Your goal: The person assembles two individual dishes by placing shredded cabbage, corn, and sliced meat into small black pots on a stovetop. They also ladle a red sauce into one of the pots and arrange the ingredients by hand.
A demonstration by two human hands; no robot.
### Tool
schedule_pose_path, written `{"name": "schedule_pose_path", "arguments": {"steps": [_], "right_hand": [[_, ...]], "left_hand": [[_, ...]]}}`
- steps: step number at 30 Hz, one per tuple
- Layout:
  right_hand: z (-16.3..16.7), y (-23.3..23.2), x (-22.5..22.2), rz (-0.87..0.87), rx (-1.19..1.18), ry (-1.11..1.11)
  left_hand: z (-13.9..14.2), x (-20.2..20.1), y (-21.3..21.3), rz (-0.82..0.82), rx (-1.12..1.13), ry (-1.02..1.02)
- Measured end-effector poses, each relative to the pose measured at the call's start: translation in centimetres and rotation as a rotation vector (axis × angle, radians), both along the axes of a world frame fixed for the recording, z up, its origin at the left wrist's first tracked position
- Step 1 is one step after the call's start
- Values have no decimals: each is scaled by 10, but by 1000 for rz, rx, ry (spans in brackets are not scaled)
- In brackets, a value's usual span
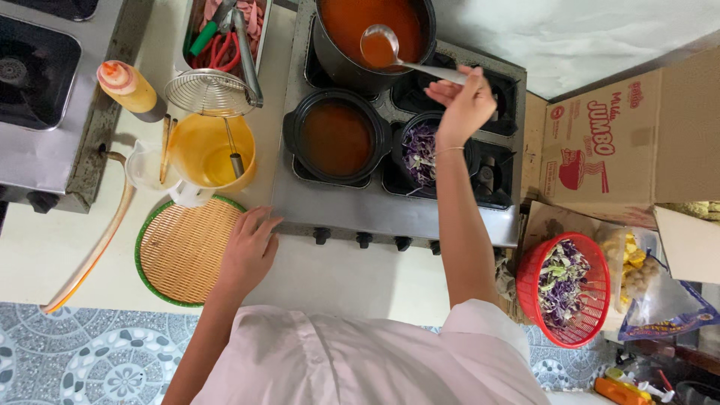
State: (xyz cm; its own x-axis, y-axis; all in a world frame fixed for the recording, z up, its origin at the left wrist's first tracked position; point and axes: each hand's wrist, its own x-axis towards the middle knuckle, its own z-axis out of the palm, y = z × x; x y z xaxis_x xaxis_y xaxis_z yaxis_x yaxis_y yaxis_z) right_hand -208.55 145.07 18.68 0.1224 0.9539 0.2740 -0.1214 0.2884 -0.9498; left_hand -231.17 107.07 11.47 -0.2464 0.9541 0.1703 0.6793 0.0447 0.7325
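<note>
A long-handled metal ladle (pixel 379 46) full of orange-red broth hangs over the large dark stockpot (pixel 373 37) at the back of the steel gas stove (pixel 300 202). The right hand (pixel 463 101) pinches its handle with closed fingers. Below sit a black clay pot of broth (pixel 337 138) and a small black pot of shredded purple cabbage (pixel 421 154). The left hand (pixel 250 247), fingers loosely spread, rests on the counter touching a round woven tray with green rim (pixel 180 251).

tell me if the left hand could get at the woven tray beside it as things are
Probably yes: the left hand rests on the counter edge right against the round woven tray, which lies flat with a bare top, and nothing stands between them.
</note>
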Motion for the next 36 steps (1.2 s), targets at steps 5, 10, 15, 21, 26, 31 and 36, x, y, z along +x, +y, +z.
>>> {"name": "schedule_pose_path", "arguments": {"steps": [5, 10, 15, 21, 26, 31, 36], "right_hand": [[41, -12, 17, 18, 72, -39], [55, -53, 35, 62, 26, -39], [25, -107, 45, 87, -64, -141], [-32, -156, 43, 134, -135, -332], [-33, -174, 47, 271, 274, -633], [0, -147, 47, 272, 764, -790], [11, -94, 24, 11, 668, -806]], "left_hand": [[2, 0, -5, -3, -3, -9], [2, 1, -10, 13, -14, 3], [2, 3, -13, 12, -12, -21], [1, 5, -10, -3, -21, -5], [-1, 5, -7, -10, -22, -18], [-4, 7, -3, -1, -2, -62], [-4, 9, 4, -35, -32, -93]]}}
